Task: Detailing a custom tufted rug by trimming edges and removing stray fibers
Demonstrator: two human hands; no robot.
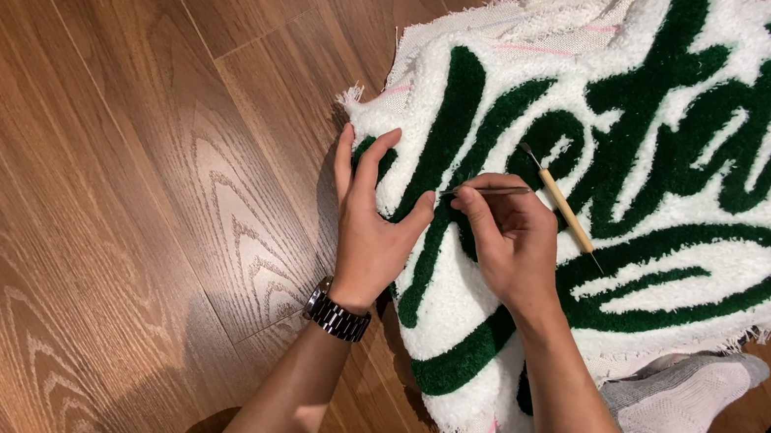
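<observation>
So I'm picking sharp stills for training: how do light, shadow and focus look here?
Head view: even warm indoor light, no harsh glare; soft shadows fall on the wooden floor left of the left hand and forearm; the tufted rug, right hand and thin tool look sharp, with no evident motion blur.

One white tufted rug with dark green lettering [674, 135] is lying at the upper right of the frame, one wooden-handled pick tool [561, 205] is resting on it, and two hands, left hand [369, 229] and right hand [506, 242], are showing at centre, with one metal wristwatch [336, 316] and one white sock [686, 425] at lower right.
</observation>
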